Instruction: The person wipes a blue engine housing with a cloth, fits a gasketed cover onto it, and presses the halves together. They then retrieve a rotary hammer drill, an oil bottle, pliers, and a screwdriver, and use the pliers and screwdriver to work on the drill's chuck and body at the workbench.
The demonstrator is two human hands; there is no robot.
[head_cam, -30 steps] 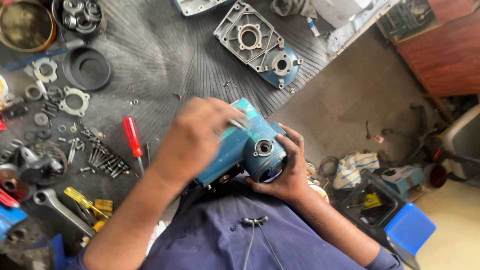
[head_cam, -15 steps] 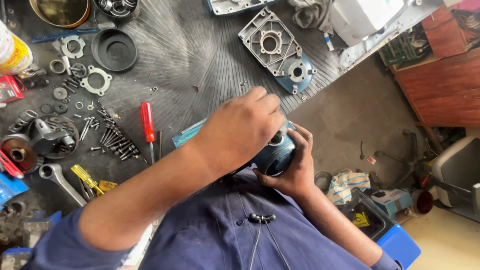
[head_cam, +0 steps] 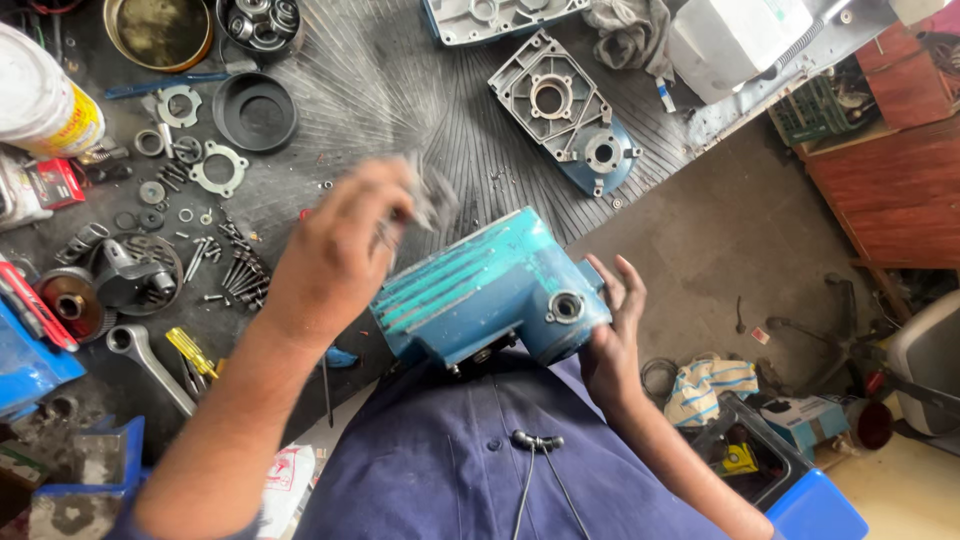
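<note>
Lifted off the housing since half a second ago, the left hand (head_cam: 345, 250) now hovers above and to the left of it, blurred with motion, its fingers pinched on a small grey piece (head_cam: 432, 195) too smeared to identify. Starting at the far left of the dark ribbed mat (head_cam: 400, 90), a white and yellow container (head_cam: 40, 105) sits near the edge, with a round geared assembly (head_cam: 120, 275) below it and a silver spanner (head_cam: 145, 360) and yellow-handled screwdriver (head_cam: 195, 355) lower still. Loose washers, a flat gasket plate (head_cam: 220, 168) and scattered screws (head_cam: 235, 270) lie between these and a black round cap (head_cam: 255, 110). At centre, the teal metal housing (head_cam: 490, 290), with ribbed fins on top and a round bore at its end, rests against the person's blue-clad lap. Behind it on the mat lies a grey cast cover plate (head_cam: 560, 105) with a blue edge. The right hand (head_cam: 610, 335) cups the housing's right end from beside and below, fingers spread open against it. Further right, the concrete floor (head_cam: 740, 230) holds a striped rag (head_cam: 710, 385)
</note>
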